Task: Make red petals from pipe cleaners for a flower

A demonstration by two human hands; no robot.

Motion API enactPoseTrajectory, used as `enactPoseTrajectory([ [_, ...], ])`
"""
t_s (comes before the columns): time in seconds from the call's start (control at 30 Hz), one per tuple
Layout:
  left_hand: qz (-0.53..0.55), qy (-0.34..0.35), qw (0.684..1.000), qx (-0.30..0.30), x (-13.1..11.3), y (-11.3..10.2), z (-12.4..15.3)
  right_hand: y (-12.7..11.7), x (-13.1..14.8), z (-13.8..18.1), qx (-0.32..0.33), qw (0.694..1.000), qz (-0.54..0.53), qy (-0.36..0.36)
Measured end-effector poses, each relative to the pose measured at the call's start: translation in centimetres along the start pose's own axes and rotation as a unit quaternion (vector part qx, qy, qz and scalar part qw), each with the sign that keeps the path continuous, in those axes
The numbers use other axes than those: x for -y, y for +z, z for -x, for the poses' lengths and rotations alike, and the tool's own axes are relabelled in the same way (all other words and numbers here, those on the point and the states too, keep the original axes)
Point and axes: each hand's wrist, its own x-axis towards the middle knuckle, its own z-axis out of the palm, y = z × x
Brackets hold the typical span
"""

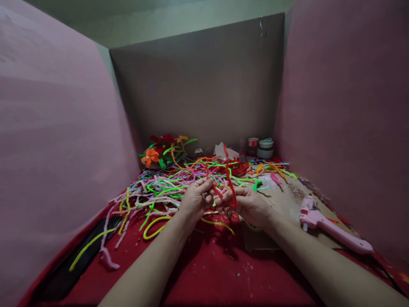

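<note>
A fuzzy red pipe cleaner (pixel 230 184) is bent between my two hands, above the near edge of a tangled heap. My left hand (pixel 198 195) pinches one part of it between thumb and fingertips. Lower down and to the right, my right hand (pixel 244 205) has its fingers closed around another part, from which a length stands up. Behind and left of the hands spreads the heap of pipe cleaners (pixel 166 187) in pink, green, purple and yellow. A yellow pipe cleaner (pixel 153 229) curls in a loop beside my left forearm.
Orange and red pipe-cleaner flowers (pixel 150 157) stand at the back left. On the right, a pink glue gun (pixel 332 228) lies by a cardboard sheet (pixel 287 204). A lidded jar (pixel 265 149) is at the back. A dark flat object (pixel 79 260) lies front left. Pink walls enclose both sides.
</note>
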Motion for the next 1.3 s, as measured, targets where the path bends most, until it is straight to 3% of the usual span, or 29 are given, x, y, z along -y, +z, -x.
enactPoseTrajectory([
  [0.13,-0.116,0.022,0.993,0.003,0.2,0.9,0.7,-0.3,-0.6,-0.1,-0.008,0.999,-0.031,0.029],
  [0.3,-0.199,0.048,0.979,-0.022,0.1,1.9,1.3,0.4,-1.5,-0.5,-0.08,0.995,-0.023,0.056],
  [0.43,-0.176,0.052,0.983,-0.03,0.1,1.4,0.8,0.5,-1.6,-0.6,-0.077,0.994,-0.012,0.077],
  [0.6,-0.062,-0.017,0.998,-0.024,0.4,0.6,0.2,0.7,-1.0,0.0,-0.037,0.994,-0.002,0.1],
  [0.7,-0.044,-0.021,0.999,-0.019,0.3,0.5,0.1,1.1,-0.6,0.3,-0.029,0.995,0.034,0.09],
  [0.97,-0.114,0.005,0.993,-0.031,0.0,1.4,0.8,1.8,-0.6,0.3,-0.036,0.989,0.116,0.082],
  [1.2,-0.181,0.008,0.982,-0.054,0.4,1.6,0.9,0.4,-2.6,-0.4,-0.08,0.992,0.005,0.1],
  [1.3,-0.18,-0.017,0.983,-0.033,0.5,1.6,0.7,0.7,-2.3,-0.4,-0.079,0.992,0.002,0.095],
])
